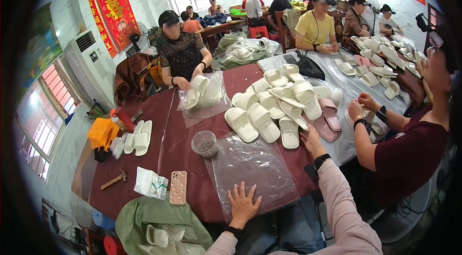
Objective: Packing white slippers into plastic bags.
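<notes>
My left hand (243,204) lies flat with fingers spread on a clear plastic bag (255,170) at the table's near edge. Farther off and to the right, my right hand (314,143) reaches the near side of a heap of white slippers (260,122). Its fingers close at the end of a white slipper (292,114); part of the grip is hidden. Just right of that hand lies a pair of pink slippers (329,114). A clear round tub (204,144) of small dark pieces stands beside the bag's upper left corner.
Left on the maroon table (187,185) are a phone (178,187), white packets (151,183), a hammer (114,180) and white slippers (138,137). Across, a person (185,52) handles slippers over a plastic bag. Close on my right works another person (404,144). A green sack (154,221) hangs near left.
</notes>
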{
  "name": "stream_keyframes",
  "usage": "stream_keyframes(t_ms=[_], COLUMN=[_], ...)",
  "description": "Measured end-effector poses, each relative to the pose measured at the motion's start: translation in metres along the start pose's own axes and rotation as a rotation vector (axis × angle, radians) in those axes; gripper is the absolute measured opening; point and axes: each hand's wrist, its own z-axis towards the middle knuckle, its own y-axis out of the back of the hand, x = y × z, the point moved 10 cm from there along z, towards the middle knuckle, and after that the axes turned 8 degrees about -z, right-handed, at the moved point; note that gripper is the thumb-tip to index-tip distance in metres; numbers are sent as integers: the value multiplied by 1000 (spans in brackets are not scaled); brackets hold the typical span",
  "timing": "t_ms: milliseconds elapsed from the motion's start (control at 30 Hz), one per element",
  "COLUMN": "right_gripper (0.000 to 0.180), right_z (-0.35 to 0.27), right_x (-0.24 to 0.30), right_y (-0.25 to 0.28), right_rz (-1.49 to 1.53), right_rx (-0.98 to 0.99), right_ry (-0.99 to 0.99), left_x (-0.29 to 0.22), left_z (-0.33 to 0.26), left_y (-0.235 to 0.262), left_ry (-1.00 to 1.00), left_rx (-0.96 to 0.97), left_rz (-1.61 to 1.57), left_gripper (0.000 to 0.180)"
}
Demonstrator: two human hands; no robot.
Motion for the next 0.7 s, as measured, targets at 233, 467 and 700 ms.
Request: stream_keyframes(t_ms=[233, 467, 700], right_gripper=[18, 19, 19], right_z=[3, -34, -56], right_x=[-1, 1, 10], right_y=[7, 13, -44], right_rz=[278, 258, 509], right_rx=[-175, -439, 236], right_ry=[89, 12, -186], left_x=[-1, 0, 1], left_z=[-1, -2, -2], left_y=[-1, -1, -2], left_ry=[-2, 8, 7], left_rx=[-5, 6, 5], left_rz=[-7, -13, -9], left_gripper=[51, 51, 51])
